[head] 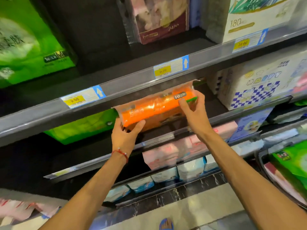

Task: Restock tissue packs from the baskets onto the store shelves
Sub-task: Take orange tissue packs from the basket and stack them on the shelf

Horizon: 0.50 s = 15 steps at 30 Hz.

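Dark store shelves fill the view from my remote seat, their grey front rails carrying yellow price tags — one sits just above the action. At the middle level, an orange tissue pack lies lengthwise at the shelf's near edge, tucked under the rail of the shelf above. Both of the person's hands are on it. The left hand grips the pack's left end, thumb pressed across the near face and fingers wrapped beneath; a red string bracelet circles that wrist. The right hand clasps the right end, fingers curled over the top beside a green strip on the wrapper. I cannot tell whether the pack rests on the shelf board or is carried by the hands alone.

A green pack sits to its left on the same level, close to the orange wrapper's crimped end, and a white pack with blue checks stands well to the right. On the shelf above I see a large green bag at far left, a maroon pack in the middle and a white box-like pack at right. Below, pink packs line the next level, with pale blue-and-white packs lower down — all blurred. At the right edge, a dark basket holds another green tissue pack.
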Motion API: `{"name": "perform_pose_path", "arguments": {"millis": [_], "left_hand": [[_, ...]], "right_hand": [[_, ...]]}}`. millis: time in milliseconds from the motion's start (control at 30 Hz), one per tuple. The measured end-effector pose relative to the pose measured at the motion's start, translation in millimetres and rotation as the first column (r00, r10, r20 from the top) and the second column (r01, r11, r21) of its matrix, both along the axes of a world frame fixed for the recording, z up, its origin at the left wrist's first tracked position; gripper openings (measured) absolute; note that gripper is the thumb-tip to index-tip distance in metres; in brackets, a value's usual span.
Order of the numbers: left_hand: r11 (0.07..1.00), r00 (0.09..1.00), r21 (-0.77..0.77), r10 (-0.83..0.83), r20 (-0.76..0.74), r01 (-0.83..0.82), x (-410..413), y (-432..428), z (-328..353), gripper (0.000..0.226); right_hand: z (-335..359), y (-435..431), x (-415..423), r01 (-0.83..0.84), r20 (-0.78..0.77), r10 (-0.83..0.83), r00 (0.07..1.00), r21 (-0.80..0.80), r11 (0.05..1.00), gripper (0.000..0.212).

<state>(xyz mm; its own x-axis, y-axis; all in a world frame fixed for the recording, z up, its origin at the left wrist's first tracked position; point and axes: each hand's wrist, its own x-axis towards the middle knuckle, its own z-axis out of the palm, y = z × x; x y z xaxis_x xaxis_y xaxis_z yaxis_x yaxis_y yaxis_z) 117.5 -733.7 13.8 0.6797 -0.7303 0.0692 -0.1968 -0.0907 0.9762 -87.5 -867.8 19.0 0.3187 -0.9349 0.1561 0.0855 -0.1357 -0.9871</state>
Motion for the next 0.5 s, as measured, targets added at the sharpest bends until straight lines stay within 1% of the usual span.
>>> {"name": "perform_pose_path", "arguments": {"millis": [100,200,267,333,367,500], "left_hand": [[1.0,1.0,0.0,-0.009,-0.01,0.009,2,-7,1,0.076],[0.999,0.997,-0.013,-0.032,-0.071,0.031,6,-14,-6,0.073],[0.999,0.993,-0.006,-0.038,-0.11,0.037,7,-17,-17,0.071],[0.999,0.994,0.005,-0.04,-0.105,0.041,7,-20,-31,0.081],[0.999,0.995,0.012,-0.04,-0.095,0.041,7,-22,-37,0.085],[0.999,0.999,-0.022,-0.044,-0.013,0.044,12,-33,-62,0.086]], "right_hand": [[-6,4,-2,-0.101,-0.057,0.099,0.993,-0.04,0.994,0.077],[-12,3,0,-0.131,-0.078,0.129,0.989,-0.029,0.991,0.104],[-18,0,4,-0.128,-0.099,0.122,0.988,-0.059,0.99,0.105],[-29,-4,7,-0.119,-0.117,0.106,0.987,-0.109,0.987,0.103],[-35,-6,7,-0.114,-0.121,0.099,0.988,-0.126,0.985,0.103],[-63,-19,12,-0.132,-0.122,0.114,0.986,-0.155,0.979,0.101]]}}
